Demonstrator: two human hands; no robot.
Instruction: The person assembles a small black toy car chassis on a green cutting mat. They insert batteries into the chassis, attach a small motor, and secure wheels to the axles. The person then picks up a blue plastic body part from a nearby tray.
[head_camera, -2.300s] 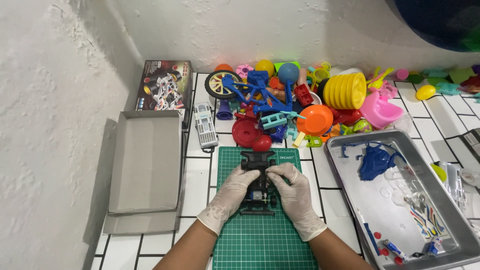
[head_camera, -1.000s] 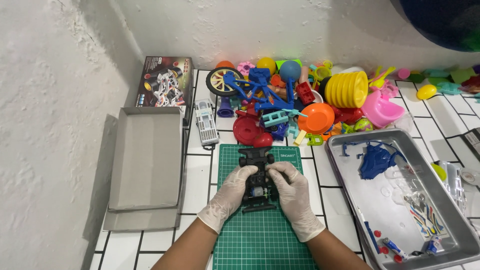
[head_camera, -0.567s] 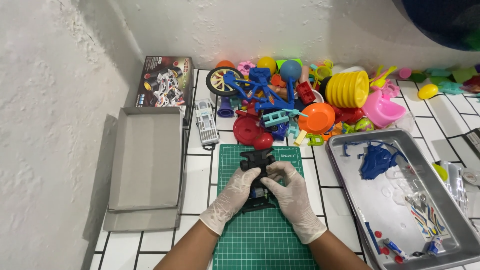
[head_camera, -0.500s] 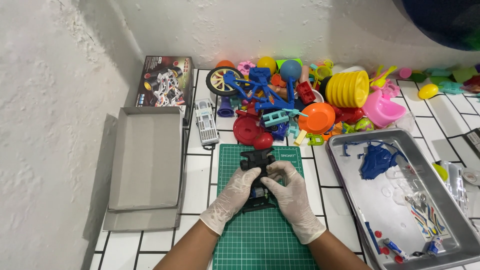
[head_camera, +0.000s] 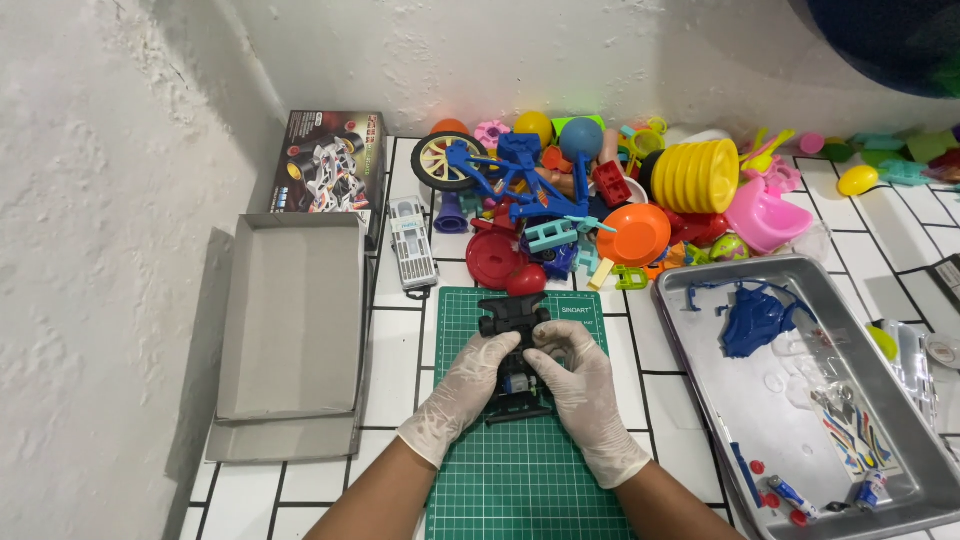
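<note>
Both hands gloved, white latex. Left hand and right hand were both closed around a small black chassis, fingers curled in from either side, fingertips nearly meeting over its middle. Right thumb sat on top near a small blue part in the chassis centre. Whether anything was pinched between the fingertips, can't tell; too small.

Chassis lay flat on a green mat, in the mat's upper half, long axis pointing away from the person. Its far end stuck out past the fingers, clear of the hands; the near end showed just below the palms.

Mat sat on a white tiled counter.

Left of mat: open grey box, with a printed box behind it against the wall. A small grey case lay between the box and the toy pile.

Behind mat: heap of coloured toys — blue frame, spoked wheel, yellow ribbed disc, orange bowl, pink seat, red lids. The nearest red piece was just beyond the mat's far edge.

Right of mat: metal tray holding a blue part, clear plastic bits, a sticker sheet and small loose pieces at the near end.
</note>
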